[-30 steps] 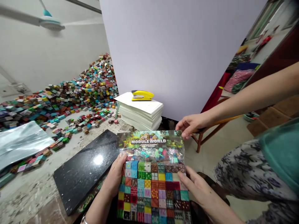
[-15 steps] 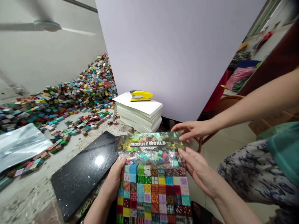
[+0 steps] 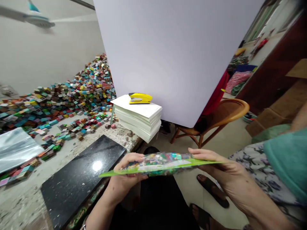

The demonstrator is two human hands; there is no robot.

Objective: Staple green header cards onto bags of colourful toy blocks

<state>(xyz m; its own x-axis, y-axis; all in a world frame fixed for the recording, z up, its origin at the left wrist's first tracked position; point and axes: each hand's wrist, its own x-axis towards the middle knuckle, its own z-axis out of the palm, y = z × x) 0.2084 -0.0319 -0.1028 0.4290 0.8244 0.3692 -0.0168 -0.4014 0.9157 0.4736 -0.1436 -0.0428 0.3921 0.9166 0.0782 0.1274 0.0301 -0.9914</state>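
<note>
A clear plastic pack of small colourful pieces, with a bright green strip along its near edge, is held almost edge-on above my lap. My left hand pinches its left end, thumb and fingers on opposite faces. At the other end, my right hand grips it the same way. The pack's broad faces are mostly hidden at this tilt. Beyond it, a yellow stapler rests on a thick stack of white paper. A glossy black slab lies to the left of my left hand.
A large heap of small coloured cubes covers the back left of the table. Clear plastic bags lie at the left. A tall pale panel stands behind the paper. On the right are a wooden chair and a person in teal.
The printed header and rows of cubes facing me before are out of sight; a pack now shows edge-on between my hands. The other person's hand has drawn back to the right.
</note>
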